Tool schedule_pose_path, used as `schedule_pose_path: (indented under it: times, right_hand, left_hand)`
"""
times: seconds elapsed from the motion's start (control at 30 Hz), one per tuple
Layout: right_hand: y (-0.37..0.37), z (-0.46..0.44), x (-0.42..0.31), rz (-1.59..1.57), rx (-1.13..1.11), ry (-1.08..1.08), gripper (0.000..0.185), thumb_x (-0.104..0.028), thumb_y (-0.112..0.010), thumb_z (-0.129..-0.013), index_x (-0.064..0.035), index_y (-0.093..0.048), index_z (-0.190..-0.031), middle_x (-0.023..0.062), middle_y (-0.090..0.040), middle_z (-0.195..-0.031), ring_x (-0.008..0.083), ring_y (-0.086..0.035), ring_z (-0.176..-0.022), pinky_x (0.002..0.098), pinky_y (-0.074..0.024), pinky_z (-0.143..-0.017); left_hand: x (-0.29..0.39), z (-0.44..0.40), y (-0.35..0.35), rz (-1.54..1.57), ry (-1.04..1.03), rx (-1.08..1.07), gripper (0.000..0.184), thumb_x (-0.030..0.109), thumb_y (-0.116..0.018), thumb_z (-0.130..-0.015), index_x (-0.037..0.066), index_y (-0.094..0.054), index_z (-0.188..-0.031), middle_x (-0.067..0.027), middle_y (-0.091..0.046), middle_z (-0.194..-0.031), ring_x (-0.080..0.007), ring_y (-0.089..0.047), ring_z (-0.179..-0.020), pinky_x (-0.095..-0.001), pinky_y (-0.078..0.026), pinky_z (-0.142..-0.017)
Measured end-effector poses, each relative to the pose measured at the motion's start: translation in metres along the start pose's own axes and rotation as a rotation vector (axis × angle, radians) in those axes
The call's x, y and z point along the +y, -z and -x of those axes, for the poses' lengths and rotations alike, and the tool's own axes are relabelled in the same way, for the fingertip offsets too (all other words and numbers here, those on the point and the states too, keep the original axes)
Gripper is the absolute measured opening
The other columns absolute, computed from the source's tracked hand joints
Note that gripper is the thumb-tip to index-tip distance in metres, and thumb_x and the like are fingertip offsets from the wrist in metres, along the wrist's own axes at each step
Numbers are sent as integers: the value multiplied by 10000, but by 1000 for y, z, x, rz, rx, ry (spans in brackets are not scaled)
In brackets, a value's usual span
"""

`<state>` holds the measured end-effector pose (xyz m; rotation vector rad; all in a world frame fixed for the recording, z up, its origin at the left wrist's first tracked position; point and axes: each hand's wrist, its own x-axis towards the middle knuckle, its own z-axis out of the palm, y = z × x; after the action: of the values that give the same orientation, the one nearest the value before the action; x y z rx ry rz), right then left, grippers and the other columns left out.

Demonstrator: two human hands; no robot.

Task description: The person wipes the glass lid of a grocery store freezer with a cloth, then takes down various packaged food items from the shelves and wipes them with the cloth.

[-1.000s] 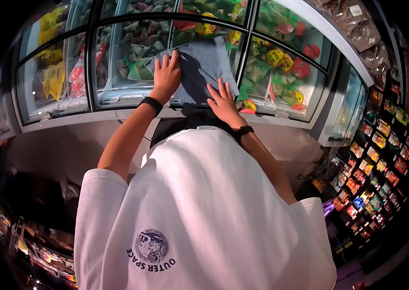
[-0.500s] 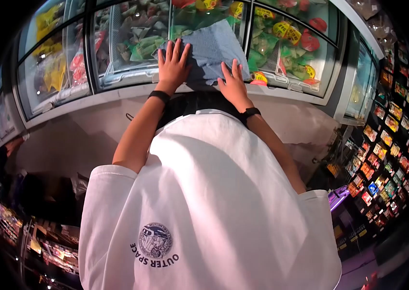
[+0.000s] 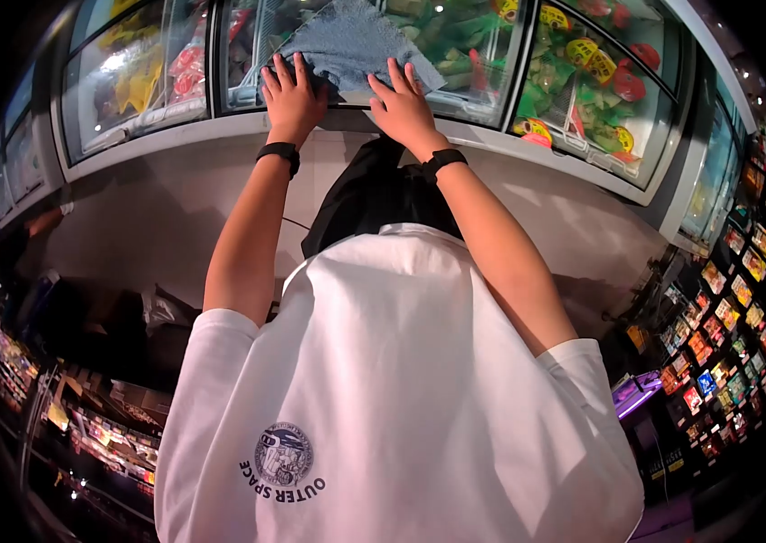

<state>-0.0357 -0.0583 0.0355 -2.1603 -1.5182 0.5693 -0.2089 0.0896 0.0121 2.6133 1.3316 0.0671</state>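
Observation:
A blue-grey cloth [image 3: 351, 41] lies spread on the glass top [image 3: 478, 81] of a display freezer, one corner pointing away from me. My left hand [image 3: 293, 101] rests with fingers apart on the cloth's left near edge. On its right near edge lies my right hand [image 3: 404, 107], fingers also spread. Both palms are toward the freezer's pale front rim [image 3: 528, 149]. Each wrist has a black band. Beneath the glass, green bags [image 3: 541, 86] with yellow labels and red pieces show; yellow packs [image 3: 138, 86] lie to the left.
Black dividers split the freezer top into panes. At right stands a tall rack of colourful packets [image 3: 736, 299]. Lit shelves [image 3: 107, 434] are at lower left, and at the far left another person's arm [image 3: 43, 222] shows. A pale floor [image 3: 175, 226] runs below the freezer.
Both hands and the cloth have shifted left across the glass, from around the divider between panes onto the pane left of it. The view has also moved, and the cloth lies more crumpled.

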Motion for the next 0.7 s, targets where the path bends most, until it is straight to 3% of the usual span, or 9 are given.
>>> schedule_pose_path:
  times: [0.17,0.27,0.33,0.4,0.43,0.6,0.7]
  right_hand:
    - [-33,-16,-19,-42,116,39,399,-296,-569,-961,-146,-661,-1319,170,-404,-1569,420,-313,-1468,570,-287,-1178]
    - [-43,-20,-16,17,113,35,404,-310,-529,-998,-170,-631,-1364,172,-389,-1580,427,-319,-1461,482,-314,-1177]
    - [-41,-16,-21,23,47,-8,438,-347,-475,-1025,-160,-588,-1405,153,-353,-1606,411,-263,-1492,439,-269,-1210]
    - [-50,-15,-27,-67,90,-14,441,-319,-507,-997,-90,-595,-1364,164,-348,-1600,419,-282,-1474,550,-280,-1186]
    - [-46,-14,-35,-32,25,-68,473,-337,-492,-1008,-77,-552,-1399,153,-325,-1616,414,-267,-1485,544,-261,-1198]
    - [-52,-16,-83,202,36,-184,474,-329,-533,-979,-89,-553,-1388,101,-365,-1603,353,-295,-1489,568,-219,-1203]
    - [-72,-29,-119,247,1,-147,474,-326,-531,-977,-76,-563,-1379,100,-391,-1587,338,-307,-1486,559,-192,-1211]
  left_hand:
    - [-33,-4,-2,-19,-105,67,934,581,-629,-891,133,-231,-1607,-313,-168,-1624,-608,-188,-1442,-666,-255,-1134]
    - [-42,-7,-12,-79,-192,173,879,503,-667,-883,-40,-371,-1508,-391,-312,-1525,-610,-305,-1383,-585,-319,-1143]
    - [-33,-3,3,-149,-230,171,739,352,-658,-893,-160,-459,-1386,-427,-408,-1437,-571,-377,-1358,-510,-324,-1163]
    - [-47,-2,-18,-325,-302,84,666,263,-616,-888,-180,-471,-1364,-417,-410,-1442,-560,-385,-1360,-500,-317,-1169]
    - [-45,6,-12,-129,-234,150,635,207,-587,-872,-179,-472,-1364,-413,-413,-1442,-557,-380,-1366,-498,-320,-1168]
    - [-76,22,16,-53,-190,47,694,312,-602,-924,-128,-432,-1433,-298,-345,-1556,-451,-342,-1441,-519,-278,-1185]
    - [-112,20,32,-113,-189,69,724,349,-618,-914,-111,-435,-1443,-290,-336,-1564,-434,-321,-1459,-521,-227,-1206]
